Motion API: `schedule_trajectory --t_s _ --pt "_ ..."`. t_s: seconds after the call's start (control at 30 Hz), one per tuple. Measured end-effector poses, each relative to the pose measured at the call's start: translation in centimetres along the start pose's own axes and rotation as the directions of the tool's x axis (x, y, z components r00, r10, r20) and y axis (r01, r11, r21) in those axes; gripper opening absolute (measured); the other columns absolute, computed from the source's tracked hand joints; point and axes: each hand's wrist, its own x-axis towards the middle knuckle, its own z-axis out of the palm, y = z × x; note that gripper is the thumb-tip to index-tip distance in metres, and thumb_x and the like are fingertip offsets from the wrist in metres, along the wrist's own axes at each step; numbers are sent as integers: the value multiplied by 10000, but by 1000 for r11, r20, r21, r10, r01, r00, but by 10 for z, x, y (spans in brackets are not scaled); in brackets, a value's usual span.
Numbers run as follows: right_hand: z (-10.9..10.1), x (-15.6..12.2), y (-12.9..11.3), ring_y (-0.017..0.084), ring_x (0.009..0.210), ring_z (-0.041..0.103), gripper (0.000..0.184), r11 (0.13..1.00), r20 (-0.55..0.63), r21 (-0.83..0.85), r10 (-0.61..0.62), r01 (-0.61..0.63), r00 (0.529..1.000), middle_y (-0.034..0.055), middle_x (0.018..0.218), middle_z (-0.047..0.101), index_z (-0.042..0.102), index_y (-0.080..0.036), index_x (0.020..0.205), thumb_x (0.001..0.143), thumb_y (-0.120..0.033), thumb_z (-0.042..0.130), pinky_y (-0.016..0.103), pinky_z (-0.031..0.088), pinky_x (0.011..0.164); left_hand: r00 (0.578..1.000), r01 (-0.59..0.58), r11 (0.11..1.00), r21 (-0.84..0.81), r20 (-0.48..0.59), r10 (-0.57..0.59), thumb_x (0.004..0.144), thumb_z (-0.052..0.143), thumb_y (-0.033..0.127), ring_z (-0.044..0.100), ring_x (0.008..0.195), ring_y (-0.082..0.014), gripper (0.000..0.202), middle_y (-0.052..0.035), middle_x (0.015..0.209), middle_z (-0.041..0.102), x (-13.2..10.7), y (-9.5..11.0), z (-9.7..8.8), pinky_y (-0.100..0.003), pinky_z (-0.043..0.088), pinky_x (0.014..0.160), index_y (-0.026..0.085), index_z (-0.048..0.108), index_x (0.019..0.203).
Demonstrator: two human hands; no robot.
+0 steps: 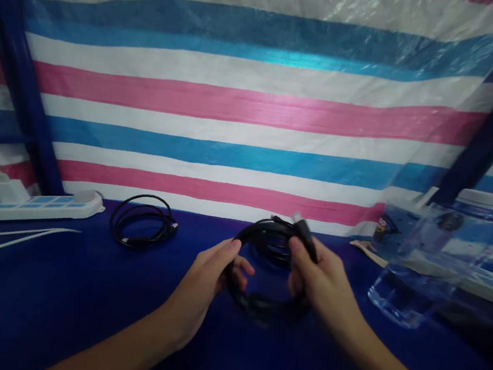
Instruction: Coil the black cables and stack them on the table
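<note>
Between my hands a coiled black cable is held up over the blue table. My left hand grips the left side of the loop, thumb on top and fingers curled behind. On the right side, my right hand pinches the loop near its plug, whose metal tip points up. The lower part of the loop is blurred. Behind it lies a second coiled black cable, partly hidden by the held coil and my right hand. A third black cable coil rests further left, its plug ends showing.
On the left a white power strip holds a white charger, with white cords nearby. At the right stands a large clear plastic bottle beside a bluish box or bag. A striped plastic sheet hangs behind the table.
</note>
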Motion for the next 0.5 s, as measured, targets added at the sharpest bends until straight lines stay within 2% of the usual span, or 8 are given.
schedule_trajectory --t_s 0.03,0.1,0.2,0.23,0.3,0.37,0.43,0.5 --pt "-4 4 -1 84 311 379 367 997 -92 78 21 -14 996 -84 379 391 458 -192 791 785 -549 542 178 287 309 998 -17 1000 -1 55 17 816 553 418 595 786 -140 302 -58 850 640 1 -4 0 -246 437 694 159 623 955" --pt "-8 8 -2 76 314 370 370 972 -196 232 94 -47 976 -94 389 381 451 -194 788 758 -540 579 176 303 315 994 -51 999 14 101 49 747 659 335 539 1064 -197 403 -84 1073 629 3 -13 2 -279 417 819 199 579 1118" --pt "-5 6 -2 72 316 374 379 954 -190 289 139 -80 972 -95 387 370 419 -195 733 755 -535 587 178 305 322 999 29 1000 -7 -36 -29 710 702 319 403 1243 -237 610 -106 1297 502 2 -21 9 -318 378 925 210 462 1260" --pt "-2 4 -1 74 318 383 386 959 -187 276 120 -65 975 -94 386 365 400 -198 714 764 -538 575 180 305 326 993 91 992 -83 -61 -97 729 685 332 409 1241 -236 668 -116 1330 467 1 -22 12 -326 378 939 211 387 1314" --pt "4 -1 1 82 329 411 393 980 -192 199 46 -7 980 -90 393 367 374 -203 708 791 -552 535 182 296 330 975 195 936 -292 -44 -217 765 649 317 487 1168 -222 732 -128 1360 423 -3 -21 18 -326 415 921 225 250 1372" --pt "10 -5 7 99 351 453 359 997 -157 68 -33 44 987 -87 419 390 393 -204 763 821 -543 494 194 309 346 960 219 888 -404 -76 -271 761 637 235 584 1006 -198 721 -124 1363 411 -5 -19 22 -311 475 816 245 231 1357" --pt "14 -8 15 116 405 497 292 991 -47 -93 -101 96 994 -71 460 443 418 -198 838 863 -486 455 222 356 406 940 180 913 -366 -210 -270 749 626 187 611 874 -170 611 -106 1287 477 -7 -18 20 -287 483 732 239 334 1283" --pt "19 -9 24 125 481 523 223 967 80 -202 -140 153 987 -43 513 506 434 -184 896 901 -406 409 254 393 500 927 126 969 -211 -323 -191 764 610 224 603 808 -154 362 -81 1056 594 -6 -18 11 -263 458 716 185 485 1102"
